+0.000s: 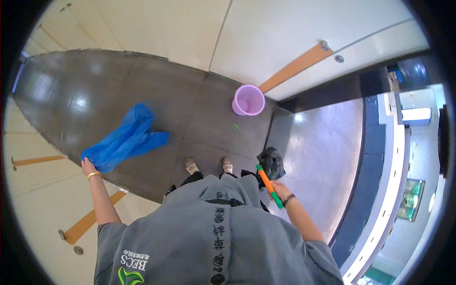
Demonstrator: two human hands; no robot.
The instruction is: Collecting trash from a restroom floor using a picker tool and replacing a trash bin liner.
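Note:
Out at the left, my left hand [88, 166] grips the end of a blue plastic bag [124, 139], which spreads limply above the dark tiled floor. At my right side, my right hand [280, 190] is closed around an orange and green handle [265, 179]; what the handle belongs to is hidden. Just beyond that hand is a black plastic bag [272, 163], bunched up; whether my right hand also holds it, I cannot tell. A pink plastic bucket [248, 100] stands upright on the floor in front of me, beside the panel wall.
Pale panels [185, 32] with orange strips run along the far side, and similar ones [39, 181] are at the left. A small green scrap [235, 127] lies on the floor near the bucket. A dark threshold line crosses the floor at my right.

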